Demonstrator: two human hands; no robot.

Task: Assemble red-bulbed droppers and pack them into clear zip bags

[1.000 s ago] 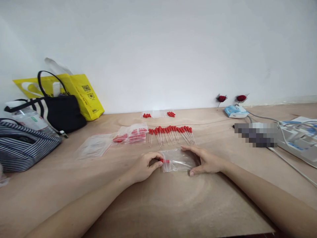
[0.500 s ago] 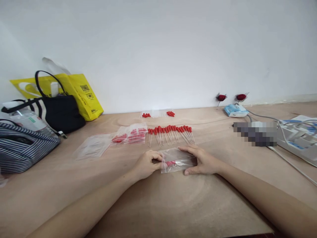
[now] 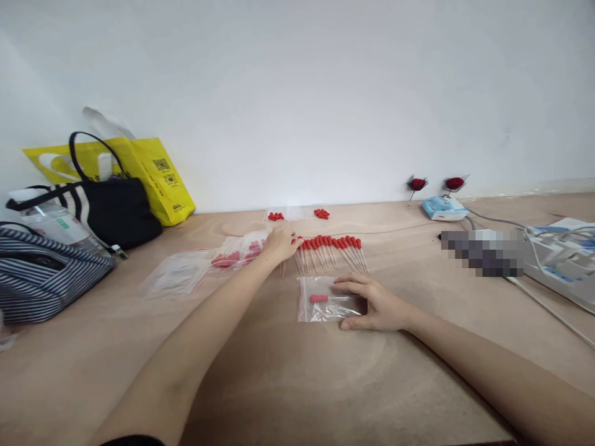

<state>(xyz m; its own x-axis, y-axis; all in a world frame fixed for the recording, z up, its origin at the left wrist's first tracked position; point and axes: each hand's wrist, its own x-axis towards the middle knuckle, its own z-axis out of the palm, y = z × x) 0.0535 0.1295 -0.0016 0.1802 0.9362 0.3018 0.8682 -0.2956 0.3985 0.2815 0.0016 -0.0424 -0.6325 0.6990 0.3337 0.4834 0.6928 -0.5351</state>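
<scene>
My left hand (image 3: 280, 244) reaches to the left end of a row of droppers (image 3: 329, 244) with red rubber bulbs and thin clear tubes. Its fingertips close around a red bulb there; the hand hides the neighbouring droppers. In front of the row lies a clear zip bag (image 3: 304, 313) with a red-bulbed dropper (image 3: 318, 298) inside. My right hand (image 3: 367, 303) rests at the bag's right end, thumb and fingers spread apart over its edges. Left of the row are filled bags (image 3: 225, 259) with red bulbs showing through, and flat zip bags (image 3: 179, 272).
Loose red bulbs (image 3: 275, 216) and more red bulbs (image 3: 321, 214) lie by the wall. A yellow bag (image 3: 170, 186), a black handbag (image 3: 118, 210) and a striped bag (image 3: 46, 279) stand left. At right are a blue packet (image 3: 445, 209), two dark red flowers and cables (image 3: 530, 248).
My left hand has let go of the bag and moved forward to the dropper row. The bag now lies flatter, its dropper plainly visible. My right hand has hardly moved.
</scene>
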